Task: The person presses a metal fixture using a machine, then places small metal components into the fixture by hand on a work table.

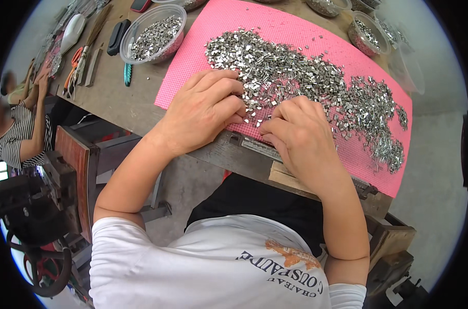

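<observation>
A wide heap of small silvery metal pieces [316, 74] lies spread over a pink textured mat [190, 54] on the workbench. Some pieces look like flat chips, others like thin short strips. My left hand [205, 105] rests at the heap's near left edge, its fingers curled in and closed; what they hold, if anything, is hidden. To its right, my right hand [302, 135] is closed in a pinch above the mat's near edge, with thumb and fingertips together. Anything between those fingertips is too small to name. Loose chips lie between the two hands.
Clear tubs of metal pieces stand at the back left [173, 50] and back right [362, 47]. Left of the mat lie a black case [118, 37], a teal tool [127, 74] and orange-handled tools [73, 69]. A wooden block [285, 174] juts from the bench's front. Another person [25, 134] works far left.
</observation>
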`<state>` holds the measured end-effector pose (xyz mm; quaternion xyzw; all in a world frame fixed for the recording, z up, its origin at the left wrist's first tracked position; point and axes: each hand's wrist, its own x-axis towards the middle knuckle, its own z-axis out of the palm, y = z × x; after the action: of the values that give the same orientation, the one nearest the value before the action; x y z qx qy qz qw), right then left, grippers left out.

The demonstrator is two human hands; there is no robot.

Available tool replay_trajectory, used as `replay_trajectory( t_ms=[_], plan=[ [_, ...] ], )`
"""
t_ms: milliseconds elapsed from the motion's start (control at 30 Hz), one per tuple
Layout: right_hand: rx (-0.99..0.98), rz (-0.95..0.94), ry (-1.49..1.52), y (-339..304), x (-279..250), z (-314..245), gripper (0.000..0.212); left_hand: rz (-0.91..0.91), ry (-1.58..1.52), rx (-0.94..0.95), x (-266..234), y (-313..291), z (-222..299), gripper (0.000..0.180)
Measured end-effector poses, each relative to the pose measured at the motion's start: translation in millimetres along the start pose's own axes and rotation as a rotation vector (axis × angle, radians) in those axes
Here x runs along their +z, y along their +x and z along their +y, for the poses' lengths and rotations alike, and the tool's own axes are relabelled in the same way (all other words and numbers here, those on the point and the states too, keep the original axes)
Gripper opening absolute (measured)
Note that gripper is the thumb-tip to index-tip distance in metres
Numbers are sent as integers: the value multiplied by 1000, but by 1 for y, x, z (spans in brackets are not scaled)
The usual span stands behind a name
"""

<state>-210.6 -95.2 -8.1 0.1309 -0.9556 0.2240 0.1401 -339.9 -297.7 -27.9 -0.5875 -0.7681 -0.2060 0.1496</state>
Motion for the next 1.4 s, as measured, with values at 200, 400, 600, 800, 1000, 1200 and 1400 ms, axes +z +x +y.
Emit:
replay_trajectory(
  t_ms=[200,400,600,800,1000,1200,1400],
  plan=[
    [5,-6,-39,-4,0,3,7,-2,-48,41,4,4,2,21],
    [-11,32,-56,-6,5,7,5,-4,-43,61,1,14,7,21],
    [27,125,2,-27,-8,13,8,-62,-128,46,-3,20,9,21],
    [154,216,23,-73,-47,28,12,-173,-53,42,-9,36,26,16],
    [437,336,46,-145,-71,39,12,-226,64,23,5,43,44,15],
    [544,443,38,-204,-69,62,12,13,-65,-85,36,47,76,11],
    [413,460,-11,-225,-65,79,16,9,-245,-70,71,72,131,10]
  ],
)
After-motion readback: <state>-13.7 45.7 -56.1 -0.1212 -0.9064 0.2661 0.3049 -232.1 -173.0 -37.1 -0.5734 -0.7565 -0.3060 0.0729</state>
